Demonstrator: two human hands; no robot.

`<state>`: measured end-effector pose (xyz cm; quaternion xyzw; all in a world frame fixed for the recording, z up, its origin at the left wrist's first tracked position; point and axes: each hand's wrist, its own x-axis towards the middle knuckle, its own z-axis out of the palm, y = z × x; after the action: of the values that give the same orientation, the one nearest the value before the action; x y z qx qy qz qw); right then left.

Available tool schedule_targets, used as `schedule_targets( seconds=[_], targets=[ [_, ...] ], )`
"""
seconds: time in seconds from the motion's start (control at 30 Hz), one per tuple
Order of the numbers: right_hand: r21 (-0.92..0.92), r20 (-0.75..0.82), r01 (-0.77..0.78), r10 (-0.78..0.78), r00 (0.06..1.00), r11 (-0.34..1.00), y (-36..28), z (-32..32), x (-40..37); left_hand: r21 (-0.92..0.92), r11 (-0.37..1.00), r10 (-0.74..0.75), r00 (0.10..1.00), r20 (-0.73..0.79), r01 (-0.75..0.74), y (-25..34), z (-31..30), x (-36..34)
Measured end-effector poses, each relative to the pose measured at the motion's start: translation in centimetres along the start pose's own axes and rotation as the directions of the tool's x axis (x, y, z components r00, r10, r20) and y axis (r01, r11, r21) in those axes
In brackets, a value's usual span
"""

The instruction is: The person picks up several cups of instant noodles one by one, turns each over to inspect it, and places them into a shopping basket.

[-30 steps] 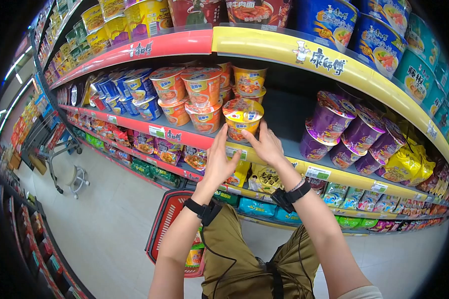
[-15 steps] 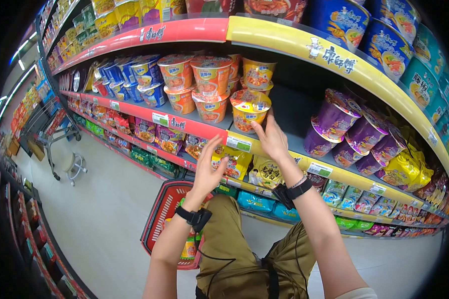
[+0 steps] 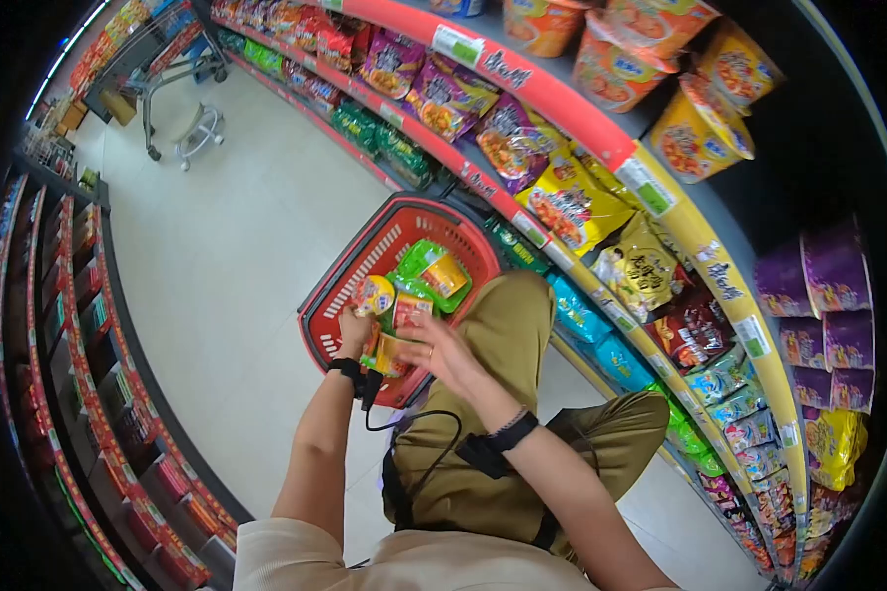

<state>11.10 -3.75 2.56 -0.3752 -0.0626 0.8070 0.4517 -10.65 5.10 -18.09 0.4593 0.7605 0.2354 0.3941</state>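
A red shopping basket (image 3: 314,313) with a dark rim sits on the floor beside my legs. My left hand (image 3: 351,331) is inside its near left part, fingers curled against a yellow instant noodle cup (image 3: 373,295) with a round lid. Part of that grip is hidden. Over the basket's near right side hovers my right hand (image 3: 445,353), slightly blurred, fingers apart and holding nothing. Under and beside its fingers lie a red-and-orange pack (image 3: 413,310) and a yellow-orange pack (image 3: 392,356). Farther back in the basket rests a green pack (image 3: 434,272) with an orange label.
Yellow noodle cups (image 3: 698,133), orange cups (image 3: 613,67) and purple cups (image 3: 826,281) stand on the shelf to the right. Bagged noodles (image 3: 574,204) fill lower shelves. Another shelf rack (image 3: 99,389) runs along the left. A cart (image 3: 163,74) and a stool (image 3: 199,133) stand ahead.
Both hands have moved from the shelf down to the basket, and the view has turned left and downward. The front yellow noodle cup my right hand touched has left the shelf edge.
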Motion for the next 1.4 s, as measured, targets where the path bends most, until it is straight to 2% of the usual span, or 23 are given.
schedule_targets(
  seconds=[0.03, 0.1, 0.13, 0.2, 0.27, 0.3, 0.33, 0.4, 0.5, 0.53, 0.67, 0.77, 0.8, 0.87, 0.9, 0.93, 0.97, 1.03, 1.1, 1.17, 1.23, 1.33, 1.4],
  targets=[
    [0.007, -0.005, -0.017, 0.017, 1.0, 1.0, 2.5, -1.3, 1.0, 0.063, 0.997, -0.041, 0.999, -0.012, 0.041, -2.0, 0.1, 0.1],
    [-0.071, -0.244, -0.172, 0.151, 0.958, 0.983, 6.3, -3.3, 2.4, 0.052, 0.998, -0.037, 0.999, -0.014, 0.037, -1.9, -0.6, -3.1],
    [-0.071, -0.248, -0.187, 0.165, 0.955, 0.98, 6.4, -2.9, 2.6, 0.091, 0.988, -0.127, 0.992, 0.011, 0.126, -4.5, 0.4, -2.4],
    [-0.432, -0.138, -0.065, 0.005, 0.99, 0.899, 6.3, -1.9, 2.5, 0.135, 0.965, -0.232, 0.972, 0.037, 0.225, -10.5, 3.0, -1.4],
    [-0.383, -0.192, -0.093, 0.019, 0.981, 0.919, 5.5, -2.0, 2.5, -0.215, 0.939, -0.192, 0.927, 0.322, 0.269, -14.0, 4.8, -0.8],
    [-0.335, -0.241, -0.107, 0.025, 0.97, 0.936, 5.3, -2.3, 2.7, -0.218, 0.936, -0.196, 0.924, 0.328, 0.276, -14.4, 5.6, -0.7],
    [-0.319, -0.241, -0.102, 0.024, 0.97, 0.942, 5.3, -2.6, 3.0, -0.185, 0.885, -0.36, 0.879, 0.312, 0.428, -14.6, 6.8, -0.8],
    [-0.338, -0.264, -0.12, 0.029, 0.964, 0.933, 5.5, -2.7, 3.1, -0.069, 0.751, -0.6, 0.722, 0.344, 0.657, -10.8, 6.8, -2.5],
    [-0.364, -0.283, -0.135, 0.029, 0.959, 0.922, 6.1, -2.8, 3.3, -0.07, 0.699, -0.682, 0.693, 0.233, 0.711, -3.2, 5.6, -5.3],
    [-0.373, -0.282, -0.144, 0.036, 0.959, 0.917, 6.2, -2.9, 3.4, -0.152, 0.666, -0.706, 0.683, 0.185, 0.73, -4.0, 7.0, -4.9],
    [-0.373, -0.276, -0.148, 0.043, 0.96, 0.916, 6.1, -2.9, 3.7, -0.049, 0.653, -0.737, 0.649, 0.187, 0.756, -4.8, 6.6, -4.3],
    [-0.406, -0.351, -0.138, -0.014, 0.936, 0.904, 6.3, -2.9, 3.8, 0.048, 0.784, -0.556, 0.667, 0.496, 0.618, -6.8, 4.8, -3.4],
    [-0.405, -0.344, -0.137, -0.011, 0.939, 0.904, 6.7, -3.2, 4.0, -0.191, 0.6, -0.604, 0.597, 0.528, 0.777, -13.1, 8.0, -1.7],
    [-0.534, -0.448, -0.086, -0.195, 0.873, 0.841, 7.6, -4.6, 4.9, -0.264, 0.599, -0.393, 0.565, 0.726, 0.756, -6.6, 2.7, -4.6],
    [-0.531, -0.44, -0.082, -0.192, 0.877, 0.843, 8.0, -5.4, 5.3, -0.299, 0.585, -0.275, 0.531, 0.802, 0.754, -2.5, -0.3, -6.4],
    [-0.623, -0.435, -0.069, -0.272, 0.859, 0.779, 8.4, -6.1, 5.6, -0.3, 0.629, -0.374, 0.617, 0.692, 0.717, 2.8, -3.1, -9.0],
    [-0.707, -0.419, -0.06, -0.35, 0.838, 0.704, 8.7, -6.3, 5.7, -0.301, 0.633, -0.377, 0.624, 0.684, 0.713, 2.7, -3.9, -9.3],
    [-0.66, -0.395, 0.046, -0.398, 0.828, 0.75, 8.1, -4.9, 4.9, -0.433, 0.492, -0.16, 0.567, 0.808, 0.755, 3.3, -6.1, -10.0],
    [-0.734, -0.333, 0.034, -0.403, 0.852, 0.678, 7.0, -3.3, 3.5, -0.475, 0.46, -0.099, 0.575, 0.812, 0.75, 5.1, -8.1, -11.3],
    [-0.682, -0.272, 0.136, -0.421, 0.865, 0.719, 6.9, -3.1, 3.3, -0.478, 0.427, 0.022, 0.52, 0.854, 0.767, 6.3, -9.4, -12.2],
    [-0.305, -0.095, 0.185, -0.223, 0.97, 0.934, 5.8, -2.8, 2.5, -0.483, 0.456, 0.038, 0.526, 0.85, 0.748, 7.7, -10.0, -13.3],
    [-0.254, -0.09, 0.181, -0.21, 0.973, 0.95, 4.6, -2.3, 0.7, -0.495, 0.658, 0.046, 0.625, 0.779, 0.568, 10.4, -10.3, -15.1],
    [-0.185, -0.093, 0.182, -0.202, 0.975, 0.966, 3.4, -1.5, -1.1, -0.492, 0.696, 0.063, 0.638, 0.767, 0.522, 11.5, -10.3, -16.0]
  ],
)
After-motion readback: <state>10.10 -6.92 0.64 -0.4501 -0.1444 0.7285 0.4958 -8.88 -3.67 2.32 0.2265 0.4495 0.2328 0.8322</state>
